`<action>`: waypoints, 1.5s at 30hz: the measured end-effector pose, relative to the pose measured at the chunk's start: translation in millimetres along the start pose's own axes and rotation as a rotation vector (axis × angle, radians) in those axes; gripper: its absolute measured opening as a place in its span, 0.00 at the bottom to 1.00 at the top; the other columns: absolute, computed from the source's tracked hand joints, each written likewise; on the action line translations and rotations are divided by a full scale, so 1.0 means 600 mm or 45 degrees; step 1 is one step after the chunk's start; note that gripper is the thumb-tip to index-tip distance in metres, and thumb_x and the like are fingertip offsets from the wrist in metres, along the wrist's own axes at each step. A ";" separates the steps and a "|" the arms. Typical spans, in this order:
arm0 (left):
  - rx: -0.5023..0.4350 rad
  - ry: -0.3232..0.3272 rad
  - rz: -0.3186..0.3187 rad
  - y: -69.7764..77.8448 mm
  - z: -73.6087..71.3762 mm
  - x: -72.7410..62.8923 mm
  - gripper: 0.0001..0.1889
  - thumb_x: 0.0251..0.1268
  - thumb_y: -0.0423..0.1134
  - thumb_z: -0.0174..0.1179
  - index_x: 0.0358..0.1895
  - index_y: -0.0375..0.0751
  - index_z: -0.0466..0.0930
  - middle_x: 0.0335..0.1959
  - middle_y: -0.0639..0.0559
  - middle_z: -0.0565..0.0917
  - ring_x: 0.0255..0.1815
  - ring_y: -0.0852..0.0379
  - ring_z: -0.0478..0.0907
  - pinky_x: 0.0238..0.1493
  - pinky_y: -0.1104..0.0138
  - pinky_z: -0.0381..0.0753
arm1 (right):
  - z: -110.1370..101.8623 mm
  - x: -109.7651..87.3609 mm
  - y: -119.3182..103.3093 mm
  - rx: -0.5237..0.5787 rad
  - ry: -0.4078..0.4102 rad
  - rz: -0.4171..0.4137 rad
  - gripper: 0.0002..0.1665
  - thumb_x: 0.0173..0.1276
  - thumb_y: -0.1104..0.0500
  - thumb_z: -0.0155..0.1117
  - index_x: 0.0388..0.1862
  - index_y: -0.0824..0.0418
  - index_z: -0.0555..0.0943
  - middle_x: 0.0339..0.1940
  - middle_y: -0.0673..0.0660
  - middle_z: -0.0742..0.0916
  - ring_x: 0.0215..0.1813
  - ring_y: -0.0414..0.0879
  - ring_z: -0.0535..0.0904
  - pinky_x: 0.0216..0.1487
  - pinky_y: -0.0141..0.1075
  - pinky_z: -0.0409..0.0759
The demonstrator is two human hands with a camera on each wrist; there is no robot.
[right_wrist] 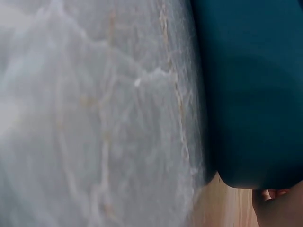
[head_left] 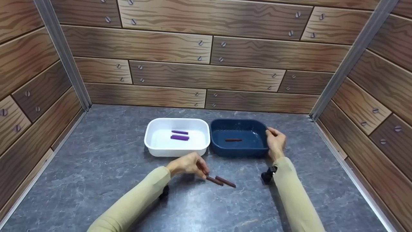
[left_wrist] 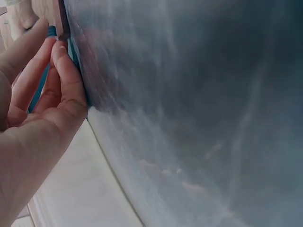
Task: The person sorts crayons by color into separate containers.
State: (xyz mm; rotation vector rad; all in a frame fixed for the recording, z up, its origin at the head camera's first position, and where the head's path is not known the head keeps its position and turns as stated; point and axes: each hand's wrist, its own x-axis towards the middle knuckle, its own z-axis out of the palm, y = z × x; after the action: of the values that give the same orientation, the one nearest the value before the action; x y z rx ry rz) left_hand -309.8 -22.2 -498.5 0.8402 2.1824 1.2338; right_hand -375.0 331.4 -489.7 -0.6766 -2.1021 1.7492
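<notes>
My left hand is low over the tabletop, thumb and fingertips pinching the end of a brown crayon-like stick. Beside that one lies another brown stick, nearly parallel. In the left wrist view the fingertips meet the stick's end. At the right, my right hand grips the right wall of a dark blue rectangular container; a single brown stick lies inside. The right wrist view shows the container's outer side, with most of the hand cut off.
A white container stands just left of the blue one and holds several purple sticks. Both rest on a grey marbled tabletop. Wood-patterned panels enclose the back and both sides.
</notes>
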 end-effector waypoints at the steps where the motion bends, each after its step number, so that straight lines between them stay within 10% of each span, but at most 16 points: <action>1: 0.009 -0.009 -0.001 0.000 0.000 0.002 0.11 0.48 0.24 0.72 0.38 0.30 0.88 0.35 0.39 0.89 0.28 0.65 0.80 0.34 0.76 0.81 | 0.000 0.000 0.000 0.003 0.000 -0.001 0.20 0.75 0.58 0.56 0.63 0.58 0.79 0.63 0.58 0.79 0.62 0.49 0.74 0.60 0.37 0.73; 45: 0.052 -0.134 -0.037 0.001 -0.007 0.010 0.08 0.54 0.26 0.68 0.38 0.33 0.88 0.28 0.49 0.86 0.24 0.66 0.74 0.26 0.76 0.73 | 0.000 0.001 -0.001 0.008 0.027 -0.004 0.19 0.74 0.59 0.57 0.61 0.59 0.80 0.60 0.59 0.81 0.57 0.47 0.76 0.55 0.34 0.74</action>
State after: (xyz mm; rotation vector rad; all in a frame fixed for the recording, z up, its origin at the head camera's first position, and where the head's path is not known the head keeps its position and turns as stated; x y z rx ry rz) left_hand -316.3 -20.1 -497.0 0.8672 2.1348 1.1094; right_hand -375.3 331.7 -489.0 -0.6870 -2.0818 1.7388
